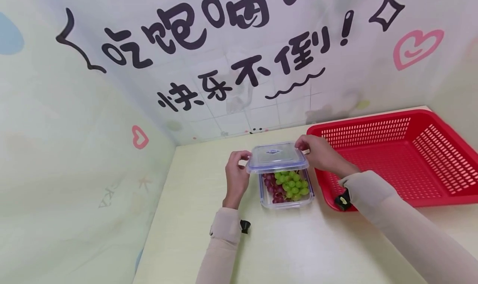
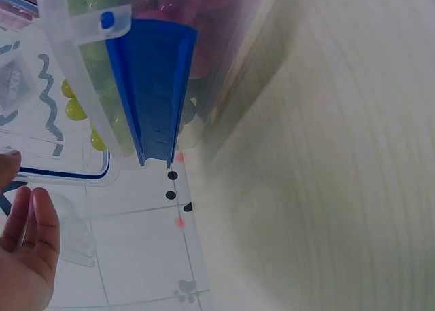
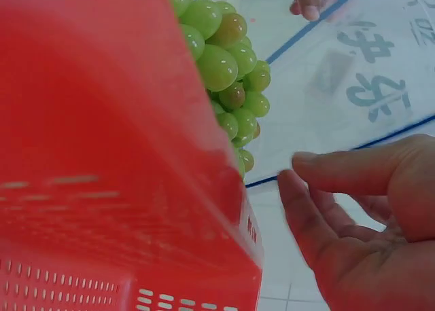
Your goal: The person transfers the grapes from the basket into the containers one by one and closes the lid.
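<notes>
A clear lid (image 1: 277, 154) with a blue seal is held tilted above a clear food container (image 1: 286, 205). Inside the container lie green grapes (image 1: 293, 184) and dark red grapes (image 1: 274, 188); some green ones bulge over the rim in the right wrist view. My left hand (image 1: 237, 177) pinches the lid's left edge between thumb and fingers. At the opposite edge, my right hand (image 1: 323, 154) pinches the lid near its far corner. A blue side latch (image 2: 153, 87) hangs down on the container in the left wrist view.
A large red plastic basket (image 1: 392, 159) stands close on the container's right, its wall beside my right forearm. The pale table (image 1: 194, 192) meets a printed wall covering (image 1: 239, 101) behind the container and another at the left.
</notes>
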Tool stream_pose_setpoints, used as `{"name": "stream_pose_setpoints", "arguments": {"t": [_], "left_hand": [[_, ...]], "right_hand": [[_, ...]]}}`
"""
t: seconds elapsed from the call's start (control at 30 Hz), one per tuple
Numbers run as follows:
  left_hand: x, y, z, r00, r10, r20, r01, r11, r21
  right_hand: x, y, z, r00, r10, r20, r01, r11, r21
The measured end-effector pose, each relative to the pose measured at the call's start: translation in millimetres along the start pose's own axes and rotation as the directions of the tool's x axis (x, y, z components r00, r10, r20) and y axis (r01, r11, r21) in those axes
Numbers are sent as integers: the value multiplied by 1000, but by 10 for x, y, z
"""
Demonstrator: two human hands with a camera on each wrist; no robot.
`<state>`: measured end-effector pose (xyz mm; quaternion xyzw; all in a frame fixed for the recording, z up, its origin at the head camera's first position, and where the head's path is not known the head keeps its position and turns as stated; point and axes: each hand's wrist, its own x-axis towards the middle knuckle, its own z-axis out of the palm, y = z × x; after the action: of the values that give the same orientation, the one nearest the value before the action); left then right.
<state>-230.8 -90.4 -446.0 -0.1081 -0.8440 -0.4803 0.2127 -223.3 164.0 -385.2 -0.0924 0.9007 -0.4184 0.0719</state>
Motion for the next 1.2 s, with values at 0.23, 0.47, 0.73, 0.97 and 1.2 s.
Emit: {"name": "stream_pose_setpoints", "arguments": {"t": [0.23,0.47,0.73,0.97,1.2], "left_hand": [[-38,-20,-52,968,-53,244,30,995,99],[-68,-23,-30,906,-32,422,-120,937,329],[-103,-47,-58,870,27,492,-233,902,363],[8,-34,-185,816,-23,577,-152,955,254],[57,-60,8,869,-93,486,-11,978,207]], "right_hand": [[-79,-42,-19,978,116,174,-110,993,-47],[-174,-181,-61,954,166,251,-144,984,-102],[-374,-296,333,974,112,198,-98,992,-81],[-393,-263,647,987,156,28,-156,988,6],[-373,-157,838,958,228,-173,-210,971,113]]}}
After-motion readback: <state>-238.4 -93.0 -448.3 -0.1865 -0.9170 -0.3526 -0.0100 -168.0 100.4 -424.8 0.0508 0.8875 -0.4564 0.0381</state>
